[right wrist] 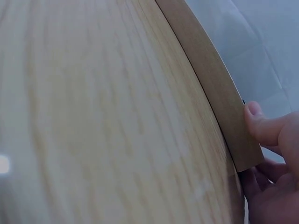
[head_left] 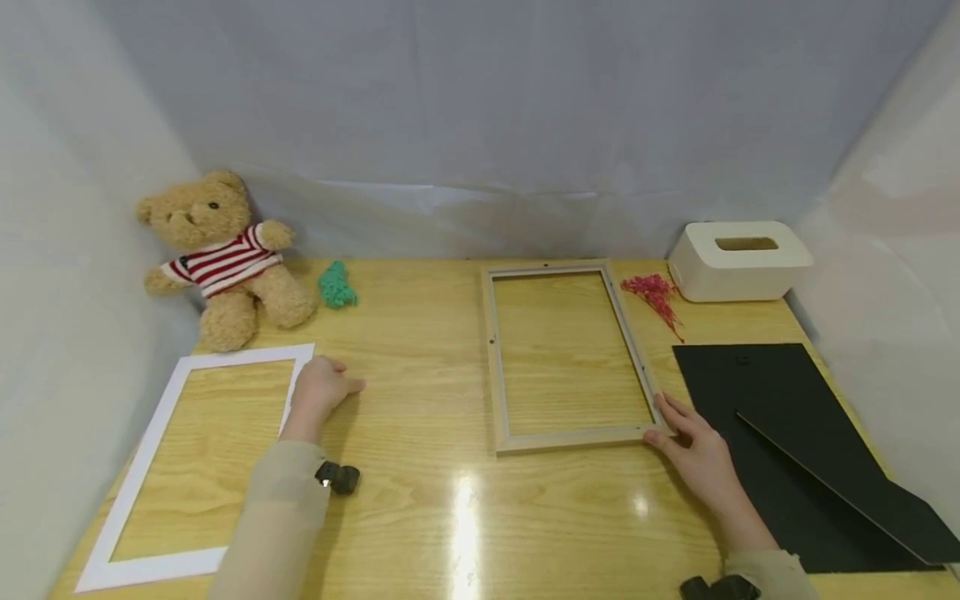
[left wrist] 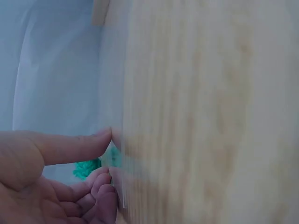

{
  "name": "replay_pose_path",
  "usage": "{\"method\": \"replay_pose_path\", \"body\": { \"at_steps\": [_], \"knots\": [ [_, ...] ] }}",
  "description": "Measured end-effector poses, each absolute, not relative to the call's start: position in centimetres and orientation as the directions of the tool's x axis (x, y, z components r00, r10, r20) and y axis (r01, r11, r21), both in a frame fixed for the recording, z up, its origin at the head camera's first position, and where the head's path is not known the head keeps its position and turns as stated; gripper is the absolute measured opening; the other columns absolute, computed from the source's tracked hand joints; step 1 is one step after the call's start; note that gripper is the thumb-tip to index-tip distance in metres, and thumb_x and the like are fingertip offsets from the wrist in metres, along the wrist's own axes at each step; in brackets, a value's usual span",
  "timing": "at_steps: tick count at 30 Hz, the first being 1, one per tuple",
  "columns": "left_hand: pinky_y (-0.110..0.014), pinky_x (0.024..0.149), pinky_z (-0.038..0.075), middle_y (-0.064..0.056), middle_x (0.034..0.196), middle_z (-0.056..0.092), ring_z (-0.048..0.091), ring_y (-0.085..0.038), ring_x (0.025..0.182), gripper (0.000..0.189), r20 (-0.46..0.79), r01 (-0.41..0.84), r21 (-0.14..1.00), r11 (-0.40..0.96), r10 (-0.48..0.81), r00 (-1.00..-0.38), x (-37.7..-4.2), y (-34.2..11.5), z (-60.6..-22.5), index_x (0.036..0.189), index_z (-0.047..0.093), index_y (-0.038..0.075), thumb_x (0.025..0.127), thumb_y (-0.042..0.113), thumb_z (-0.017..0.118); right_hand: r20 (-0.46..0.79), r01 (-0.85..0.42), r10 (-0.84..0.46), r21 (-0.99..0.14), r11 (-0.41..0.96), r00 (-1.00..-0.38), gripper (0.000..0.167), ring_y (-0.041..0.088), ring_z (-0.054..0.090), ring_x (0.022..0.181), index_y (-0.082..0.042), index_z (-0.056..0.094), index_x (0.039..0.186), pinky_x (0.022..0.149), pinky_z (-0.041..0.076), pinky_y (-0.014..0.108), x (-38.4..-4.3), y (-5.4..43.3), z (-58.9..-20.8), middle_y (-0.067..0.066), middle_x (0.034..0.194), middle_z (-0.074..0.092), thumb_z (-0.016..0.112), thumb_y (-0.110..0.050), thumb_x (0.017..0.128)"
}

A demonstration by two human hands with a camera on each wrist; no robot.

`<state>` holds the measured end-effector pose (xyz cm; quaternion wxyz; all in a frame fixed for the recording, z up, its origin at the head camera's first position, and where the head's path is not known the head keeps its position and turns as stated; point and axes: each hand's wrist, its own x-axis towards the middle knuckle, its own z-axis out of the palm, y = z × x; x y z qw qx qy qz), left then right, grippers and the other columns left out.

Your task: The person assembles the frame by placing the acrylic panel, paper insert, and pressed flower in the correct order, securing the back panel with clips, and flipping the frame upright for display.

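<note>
A pale wooden picture frame, without backing, lies right of the table's middle. At its near right corner my right hand pinches it, thumb and fingers round the corner; the right wrist view shows the frame's side up close. My left hand is over the right edge of a white mat border at the left. In the left wrist view, the left hand's thumb is extended and its other fingers are curled, tips right at the tabletop by a faint clear edge; whether they pinch anything I cannot tell.
A teddy bear in a striped shirt sits back left, beside a green tuft. Back right are pink dried flowers and a white tissue box. A black backing board with its stand raised lies at the right.
</note>
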<state>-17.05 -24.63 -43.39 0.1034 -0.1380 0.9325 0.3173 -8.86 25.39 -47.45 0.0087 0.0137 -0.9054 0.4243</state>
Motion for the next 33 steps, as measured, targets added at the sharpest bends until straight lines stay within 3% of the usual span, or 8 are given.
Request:
{"method": "replay_pose_path", "body": {
  "at_steps": [3, 6, 10, 13, 17, 24, 29, 33],
  "knots": [
    [-0.051, 0.089, 0.046, -0.032, 0.116, 0.057, 0.053, -0.045, 0.106, 0.044, -0.241, -0.306, 0.537, 0.786, -0.204, -0.949, -16.6, -24.5, -43.2, 0.118, 0.056, -0.016, 0.086, 0.014, 0.064, 0.026, -0.031, -0.017, -0.767, 0.641, -1.0, 0.064, 0.045, 0.029, 0.133, -0.009, 0.045, 0.142, 0.101, 0.03, 0.062, -8.9, 25.4, -47.6, 0.02, 0.146, 0.038, 0.069, -0.033, 0.087],
    [-0.052, 0.083, 0.049, -0.034, 0.115, 0.056, 0.055, -0.046, 0.102, 0.05, -0.226, -0.298, 0.541, 0.787, -0.206, -0.952, -16.3, -24.2, -43.2, 0.116, 0.056, -0.017, 0.087, 0.023, 0.065, 0.024, -0.03, -0.018, -0.767, 0.641, -1.0, 0.064, 0.045, 0.029, 0.133, -0.009, 0.044, 0.142, 0.102, 0.029, 0.062, -8.8, 25.3, -47.5, 0.02, 0.147, 0.038, 0.069, -0.032, 0.088],
    [-0.054, 0.078, 0.048, -0.04, 0.117, 0.046, 0.048, -0.05, 0.104, 0.091, -0.239, -0.318, 0.465, 0.826, -0.228, -0.944, -16.3, -23.5, -43.5, 0.12, 0.047, -0.021, 0.076, 0.053, 0.074, 0.021, -0.027, -0.018, -0.77, 0.637, -1.0, 0.065, 0.045, 0.029, 0.133, -0.008, 0.044, 0.142, 0.101, 0.031, 0.062, -8.8, 25.3, -47.3, 0.021, 0.147, 0.037, 0.069, -0.032, 0.088],
    [-0.056, 0.077, 0.046, -0.038, 0.115, 0.041, 0.042, -0.052, 0.107, 0.105, -0.251, -0.335, 0.379, 0.863, -0.252, -0.935, -16.5, -23.2, -43.6, 0.122, 0.04, -0.022, 0.068, 0.058, 0.078, 0.026, -0.031, -0.018, -0.772, 0.635, -1.0, 0.064, 0.044, 0.03, 0.133, -0.008, 0.044, 0.142, 0.101, 0.031, 0.062, -8.8, 25.3, -47.3, 0.021, 0.147, 0.037, 0.069, -0.032, 0.087],
    [-0.058, 0.079, 0.046, -0.04, 0.116, 0.043, 0.041, -0.055, 0.108, 0.093, -0.261, -0.357, 0.367, 0.859, -0.273, -0.926, -16.7, -23.3, -43.7, 0.118, 0.047, -0.021, 0.07, 0.052, 0.08, 0.033, -0.037, -0.018, -0.774, 0.633, -0.999, 0.064, 0.044, 0.031, 0.133, -0.008, 0.045, 0.142, 0.101, 0.031, 0.061, -8.9, 25.4, -47.6, 0.02, 0.146, 0.038, 0.07, -0.031, 0.087],
    [-0.058, 0.084, 0.042, -0.037, 0.105, 0.054, 0.047, -0.054, 0.101, 0.066, -0.226, -0.323, 0.412, 0.852, -0.247, -0.942, -16.5, -24.0, -43.8, 0.088, 0.061, -0.013, 0.071, 0.047, 0.081, 0.026, -0.034, -0.021, -0.776, 0.63, -0.999, 0.064, 0.044, 0.031, 0.133, -0.009, 0.044, 0.142, 0.1, 0.033, 0.061, -8.9, 25.4, -47.6, 0.02, 0.147, 0.037, 0.069, -0.032, 0.088],
    [-0.058, 0.087, 0.041, -0.039, 0.109, 0.051, 0.045, -0.055, 0.104, 0.073, -0.244, -0.339, 0.425, 0.839, -0.255, -0.936, -16.3, -24.0, -43.8, 0.1, 0.059, -0.019, 0.073, 0.045, 0.08, 0.02, -0.031, -0.024, -0.777, 0.629, -0.999, 0.065, 0.044, 0.03, 0.133, -0.009, 0.043, 0.143, 0.1, 0.032, 0.061, -8.8, 25.4, -47.6, 0.02, 0.147, 0.036, 0.068, -0.033, 0.088],
    [-0.058, 0.087, 0.04, -0.039, 0.108, 0.052, 0.045, -0.055, 0.103, 0.071, -0.23, -0.332, 0.432, 0.838, -0.254, -0.94, -16.3, -24.0, -43.8, 0.101, 0.059, -0.019, 0.073, 0.043, 0.08, 0.025, -0.033, -0.022, -0.778, 0.628, -0.999, 0.065, 0.045, 0.029, 0.134, -0.009, 0.043, 0.143, 0.101, 0.03, 0.062, -8.8, 25.4, -47.6, 0.021, 0.147, 0.036, 0.069, -0.032, 0.088]
  ]
}}
